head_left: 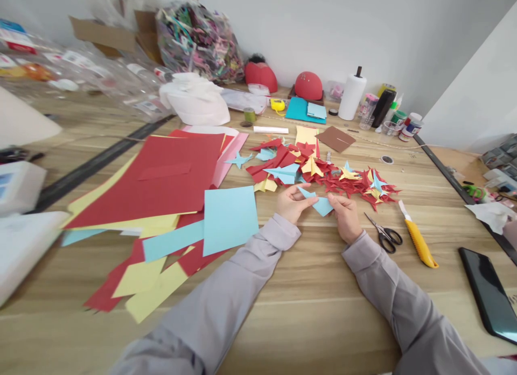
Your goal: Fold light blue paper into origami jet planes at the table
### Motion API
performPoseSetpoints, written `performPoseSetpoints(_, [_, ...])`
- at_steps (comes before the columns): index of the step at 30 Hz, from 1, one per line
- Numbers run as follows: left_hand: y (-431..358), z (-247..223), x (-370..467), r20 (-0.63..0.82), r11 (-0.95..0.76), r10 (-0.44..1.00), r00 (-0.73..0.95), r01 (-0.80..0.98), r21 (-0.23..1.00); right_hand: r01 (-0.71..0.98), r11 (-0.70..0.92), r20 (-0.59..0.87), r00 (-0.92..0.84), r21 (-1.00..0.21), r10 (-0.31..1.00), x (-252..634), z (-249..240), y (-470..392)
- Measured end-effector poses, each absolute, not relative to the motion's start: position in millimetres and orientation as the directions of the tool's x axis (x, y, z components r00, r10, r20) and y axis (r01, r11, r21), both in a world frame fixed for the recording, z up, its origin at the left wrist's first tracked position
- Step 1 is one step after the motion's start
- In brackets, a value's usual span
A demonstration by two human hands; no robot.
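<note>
A small folded piece of light blue paper (323, 206) is held up between my two hands, above the wooden table. My left hand (294, 203) pinches its left part, and my right hand (344, 214) grips its right edge between thumb and fingers. Just beyond them lies a heap of folded paper pieces (283, 162) in red, yellow and blue, some shaped like stars or planes. Left of my left hand, a square blue sheet (231, 219) rests on the stack of red paper (161, 175). Scissors (385, 235) with black handles lie right of my right hand.
A yellow-handled cutter (420, 240) and a black phone (488, 291) lie on the right. At the back stand a white paper roll (352, 97), several jars (411, 128), red domes (308, 86) and a bag of colourful scraps (197, 41). Clear plastic bottles (100, 73) fill the back left.
</note>
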State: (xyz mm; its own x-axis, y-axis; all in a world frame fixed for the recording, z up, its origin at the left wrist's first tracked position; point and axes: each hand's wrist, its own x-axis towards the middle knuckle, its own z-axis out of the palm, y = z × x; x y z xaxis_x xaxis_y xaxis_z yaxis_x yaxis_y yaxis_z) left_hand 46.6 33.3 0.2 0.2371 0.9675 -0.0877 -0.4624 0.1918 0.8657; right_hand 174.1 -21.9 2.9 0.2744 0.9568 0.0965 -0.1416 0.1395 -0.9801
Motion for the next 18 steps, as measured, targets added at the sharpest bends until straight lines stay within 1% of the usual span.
performPoseSetpoints(5, [33.1,2.6,45.4,-0.132,0.241,0.958,0.253,-0.468,0.85,-0.123,0.125,0.086,0.284,-0.984,0.955,173.0,5.3,-22.7])
performPoseSetpoints(10, [33.6,3.0,44.3,-0.097,0.22,0.956,0.278,-0.456,0.862,-0.141,0.14,0.089,0.319,-0.98,0.944,172.0,7.8,-23.1])
performPoseSetpoints(15, [33.6,1.2,43.9,-0.064,0.182,0.957,0.283,-0.416,0.891,0.015,0.118,0.117,0.286,-0.993,0.951,172.5,3.8,-23.2])
performPoseSetpoints(18, [33.2,1.0,44.1,-0.079,0.201,0.953,0.292,-0.418,0.886,0.039,0.123,0.129,0.283,-0.992,0.95,172.5,2.9,-23.5])
